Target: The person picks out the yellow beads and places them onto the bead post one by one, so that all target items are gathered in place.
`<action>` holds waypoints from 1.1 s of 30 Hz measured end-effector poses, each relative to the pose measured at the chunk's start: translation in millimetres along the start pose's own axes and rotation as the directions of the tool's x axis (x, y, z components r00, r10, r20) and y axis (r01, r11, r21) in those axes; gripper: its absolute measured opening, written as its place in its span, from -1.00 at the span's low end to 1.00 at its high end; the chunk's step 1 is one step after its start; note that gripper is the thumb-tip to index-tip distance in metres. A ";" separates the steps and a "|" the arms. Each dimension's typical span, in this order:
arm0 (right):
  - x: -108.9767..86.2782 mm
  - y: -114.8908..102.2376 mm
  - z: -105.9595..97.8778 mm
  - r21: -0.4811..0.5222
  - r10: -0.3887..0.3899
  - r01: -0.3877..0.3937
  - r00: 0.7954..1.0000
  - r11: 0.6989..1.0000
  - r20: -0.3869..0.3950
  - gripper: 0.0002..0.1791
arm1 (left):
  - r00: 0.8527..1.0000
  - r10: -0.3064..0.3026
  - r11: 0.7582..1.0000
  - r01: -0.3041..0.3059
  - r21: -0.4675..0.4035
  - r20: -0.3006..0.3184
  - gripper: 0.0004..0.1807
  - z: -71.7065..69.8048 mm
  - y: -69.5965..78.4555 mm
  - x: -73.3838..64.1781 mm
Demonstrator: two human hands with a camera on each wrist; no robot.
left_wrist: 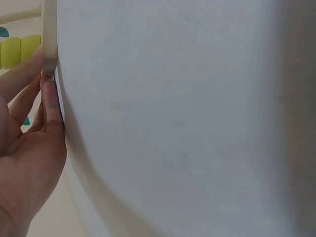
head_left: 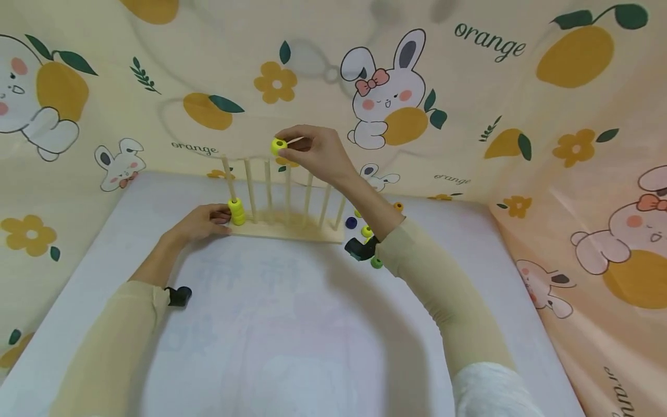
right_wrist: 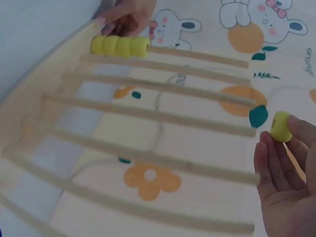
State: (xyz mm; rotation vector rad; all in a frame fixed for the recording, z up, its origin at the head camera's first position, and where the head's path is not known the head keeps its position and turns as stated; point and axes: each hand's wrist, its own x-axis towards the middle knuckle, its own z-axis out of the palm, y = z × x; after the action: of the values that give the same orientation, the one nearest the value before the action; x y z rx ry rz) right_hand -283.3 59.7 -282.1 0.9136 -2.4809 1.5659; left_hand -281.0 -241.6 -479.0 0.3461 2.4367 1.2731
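Note:
Between thumb and fingertips, my right hand [head_left: 318,152] pinches a yellow bead [head_left: 278,146], its hole showing. In the right wrist view that bead [right_wrist: 281,127] is level with the free ends of the pegs, clear of them. A wooden peg stand [head_left: 292,231] with a row of upright pegs stands on the table. Several yellow beads [head_left: 237,212] are stacked on its leftmost peg; the other pegs are bare. My left hand [head_left: 200,223] grips the left end of the stand's base [left_wrist: 50,29], fingers at its edge.
Loose beads lie on the table [head_left: 250,324] right of the stand, partly hidden by my right arm: a dark blue bead [head_left: 351,223], a green bead [head_left: 377,263], an orange bead [head_left: 398,207] and yellow ones. A printed cloth [head_left: 312,35] hangs behind the stand.

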 end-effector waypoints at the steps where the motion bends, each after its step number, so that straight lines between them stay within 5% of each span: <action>1: 2.7 0.6 2.1 0.003 0.001 -0.001 1.000 1.000 0.006 -0.72 | 1.000 0.002 1.000 -0.002 -0.003 0.001 -0.24 0.2 0.2 0.5; 12: 26.5 6.1 31.1 0.003 0.024 -0.024 0.997 1.000 0.072 -0.69 | 1.000 -0.010 1.000 0.010 -0.010 0.004 -0.23 1.8 1.5 2.2; 33: 51.9 -7.5 65.7 -0.148 0.078 -0.050 0.979 0.988 0.190 -0.66 | 1.000 -0.010 1.000 0.010 -0.001 0.026 -0.23 -1.7 4.7 -1.2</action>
State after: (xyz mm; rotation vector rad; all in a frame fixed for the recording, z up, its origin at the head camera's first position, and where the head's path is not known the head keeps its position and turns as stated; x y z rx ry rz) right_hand -305.9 -21.0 -288.9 1.0199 -2.7408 1.3530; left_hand -280.4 -240.7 -474.0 0.3478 2.4131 1.2578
